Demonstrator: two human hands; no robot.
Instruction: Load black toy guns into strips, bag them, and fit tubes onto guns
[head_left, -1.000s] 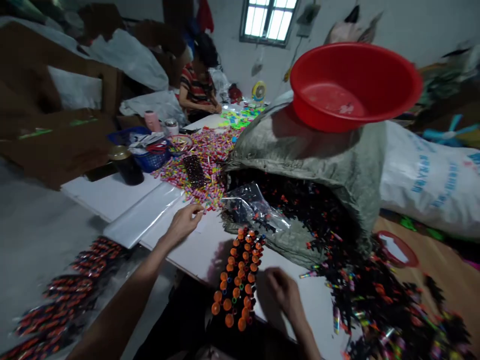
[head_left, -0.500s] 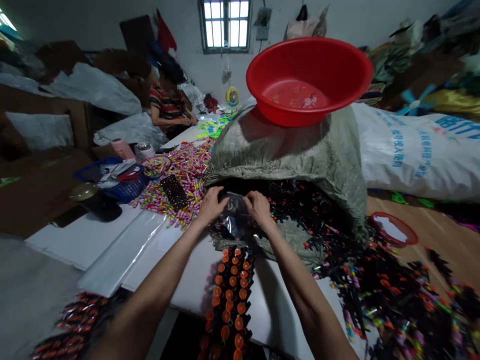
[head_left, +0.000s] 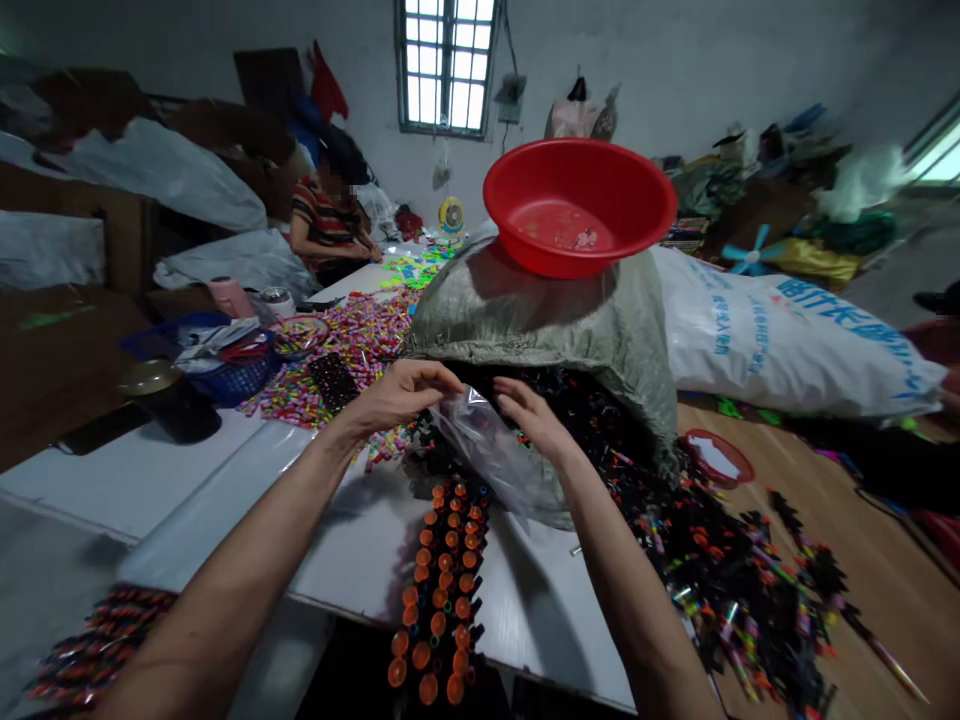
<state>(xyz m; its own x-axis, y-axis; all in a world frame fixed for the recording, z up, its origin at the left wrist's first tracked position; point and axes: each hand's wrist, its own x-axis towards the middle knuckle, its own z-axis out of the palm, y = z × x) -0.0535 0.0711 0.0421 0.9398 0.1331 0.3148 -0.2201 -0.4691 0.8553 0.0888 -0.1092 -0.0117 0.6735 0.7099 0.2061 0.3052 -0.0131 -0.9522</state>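
Observation:
A clear plastic bag hangs slanting over the front of the table, its top corner pinched between the thumb and fingers of my left hand. My right hand is just right of the bag's upper edge, fingers apart and holding nothing that I can see. Below the bag, rows of black pieces with orange round ends stand at the table's front edge. Behind both hands, a grey-green woven sack lies with its mouth open, spilling black plastic parts.
A red basin rests on the sack. To the left are flat plastic sheeting, a blue basket, a dark jar and small colourful pieces. A co-worker sits at the far left; another person is partly visible at the right edge.
The plastic bag has swung from between both hands into a long slant down to the right. My right hand has let go and opened; my left moved slightly left. The view has shifted right.

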